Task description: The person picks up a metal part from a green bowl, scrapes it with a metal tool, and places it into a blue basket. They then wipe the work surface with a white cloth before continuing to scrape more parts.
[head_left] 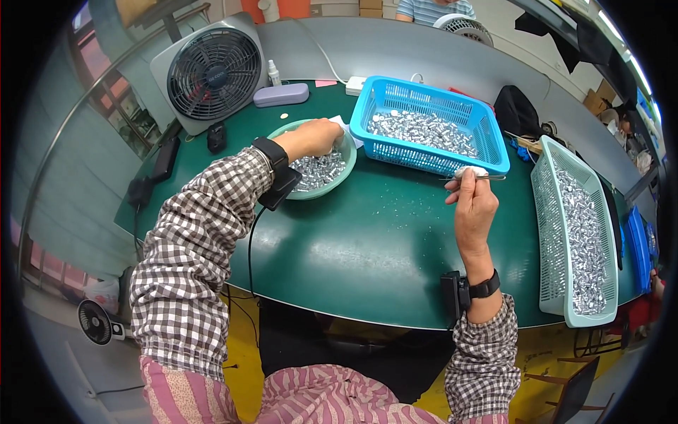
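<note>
My left hand (318, 138) reaches over the rim of a round pale green bowl (326, 189) at the middle left. Its fingers are curled down and closed above the small silvery metal parts (314, 171) inside; what they pinch, if anything, is hidden. In front of the near edge of a blue plastic basket (424, 157), my right hand (474, 208) is raised, its fingers closed around thin metal tweezers (493, 177). Something white (471, 171) covers the fingertips there. More small metal cylinders (424, 132) lie in the blue basket.
A long pale green basket (547, 240) full of similar metal parts stands at the right. A box fan (214, 74), a purple case (281, 95) and a small spray bottle (273, 73) are at the back left. A cable (251, 247) hangs from my left wrist device. Another person (434, 10) sits beyond the partition.
</note>
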Tool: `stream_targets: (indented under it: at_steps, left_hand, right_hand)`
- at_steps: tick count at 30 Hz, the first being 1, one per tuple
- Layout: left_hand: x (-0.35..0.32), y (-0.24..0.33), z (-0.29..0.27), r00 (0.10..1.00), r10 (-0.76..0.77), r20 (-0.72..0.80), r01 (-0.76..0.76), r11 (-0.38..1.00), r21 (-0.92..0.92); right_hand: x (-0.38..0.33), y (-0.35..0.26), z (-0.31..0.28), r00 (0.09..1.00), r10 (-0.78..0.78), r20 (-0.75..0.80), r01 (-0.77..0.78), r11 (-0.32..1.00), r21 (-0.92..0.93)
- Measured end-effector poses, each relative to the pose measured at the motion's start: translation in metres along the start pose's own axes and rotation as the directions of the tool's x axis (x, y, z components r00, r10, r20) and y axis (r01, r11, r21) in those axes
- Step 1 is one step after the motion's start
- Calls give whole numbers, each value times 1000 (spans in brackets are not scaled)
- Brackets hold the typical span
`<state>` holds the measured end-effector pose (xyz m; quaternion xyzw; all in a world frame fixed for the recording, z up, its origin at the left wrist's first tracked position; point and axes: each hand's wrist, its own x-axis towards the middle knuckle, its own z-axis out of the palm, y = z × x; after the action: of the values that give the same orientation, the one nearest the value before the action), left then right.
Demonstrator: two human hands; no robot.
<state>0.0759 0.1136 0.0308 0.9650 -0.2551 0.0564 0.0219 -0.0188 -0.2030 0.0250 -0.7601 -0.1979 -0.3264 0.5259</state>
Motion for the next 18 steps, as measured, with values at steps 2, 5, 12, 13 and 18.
stream_targets:
  at_steps: [2, 5, 12, 13, 18]
  left_hand:
    - [4, -1, -2, 1000, 7, 10, -8, 999, 45]
    - [2, 18, -25, 999, -8, 31, 3, 989, 146]
    - [-9, 99, -90, 944, -159, 288, 329, 480, -814]
    - [-14, 109, -86, 957, -118, 264, 288, 303, -909]
    - [-31, 138, -36, 955, -83, 285, 278, -84, -957]
  right_hand:
    - [-1, -1, -4, 1000, 6, -4, -6, 1000, -17]
    - [-2, 2, -2, 1000, 6, 8, -6, 1000, -4]
    - [-2, 3, -1, 1000, -12, 19, 12, 1000, 8]
    - [-2, 3, 2, 999, -18, 32, 18, 1000, 19]
    - [-1, -5, 6, 999, 13, 48, -15, 999, 30]
